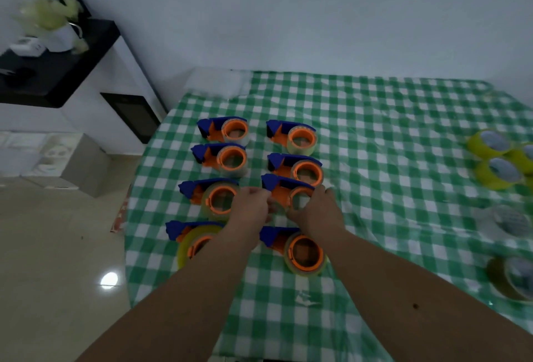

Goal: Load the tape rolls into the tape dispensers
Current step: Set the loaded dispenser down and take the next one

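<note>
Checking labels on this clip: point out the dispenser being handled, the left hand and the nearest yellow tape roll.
handled dispenser (pixel 278 184), head view, blue top
left hand (pixel 249 206), head view, back
yellow tape roll (pixel 497 174), head view, rim

A room in a home is shown, dimly lit. A bench (pixel 375 119) is covered with a green-and-white checked plastic cloth (pixel 403 217) of the household kind and is set against a plain pale wall (pixel 288 15). To the left, a white cabinet (pixel 95 96) with a black top and a dark glass panel is seen, and on it a white pot (pixel 62 37) holding a pale green plant and a small white box (pixel 27 46) are placed. Lower white storage units (pixel 52 157) are stood beside it. The floor (pixel 57 260) is laid with glossy beige tiles, in which a ceiling light is reflected.
</note>
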